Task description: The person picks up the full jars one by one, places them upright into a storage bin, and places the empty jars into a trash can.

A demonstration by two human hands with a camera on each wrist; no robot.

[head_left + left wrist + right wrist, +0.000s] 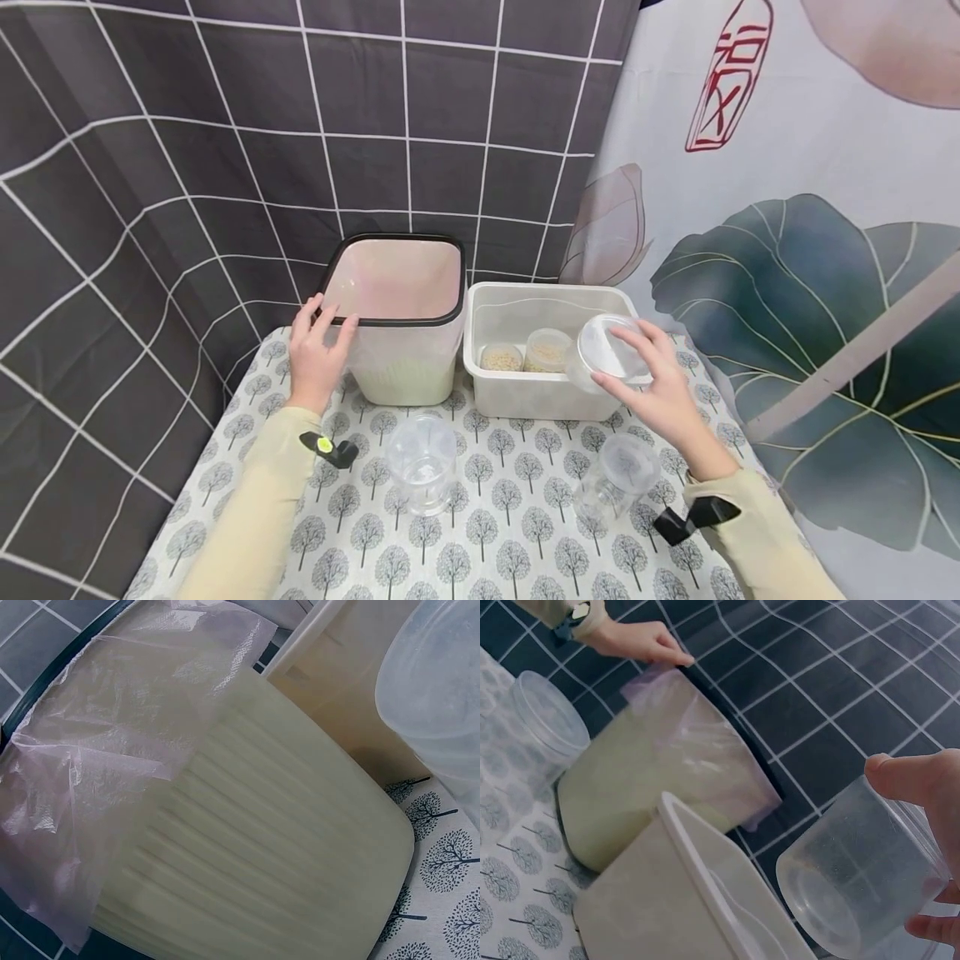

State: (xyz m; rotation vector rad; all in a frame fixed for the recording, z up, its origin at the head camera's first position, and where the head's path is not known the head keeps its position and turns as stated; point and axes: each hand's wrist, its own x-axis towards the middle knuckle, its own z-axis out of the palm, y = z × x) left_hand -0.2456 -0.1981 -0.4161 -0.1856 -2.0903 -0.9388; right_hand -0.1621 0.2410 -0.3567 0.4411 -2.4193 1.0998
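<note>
My right hand (660,387) grips a clear plastic jar (855,877) near its lid end, fingers and thumb on either side. No contents show in this jar, which is tilted over the right end of a white rectangular bin (540,396). Inside the bin stand two jars with pale grains, a left one (501,357) and a right one (547,350). My left hand (315,358) rests its fairly straight, spread fingers on the front-left rim of a pale green trash bin (412,375). A pinkish plastic bag (135,697) lines the trash bin and folds over its outside.
Two more clear jars stand on the tree-print tablecloth (502,508), one jar (422,458) before the trash bin and another jar (618,475) before the white bin. A dark checked curtain (360,92) hangs behind; a flower-print curtain (810,308) hangs at the right.
</note>
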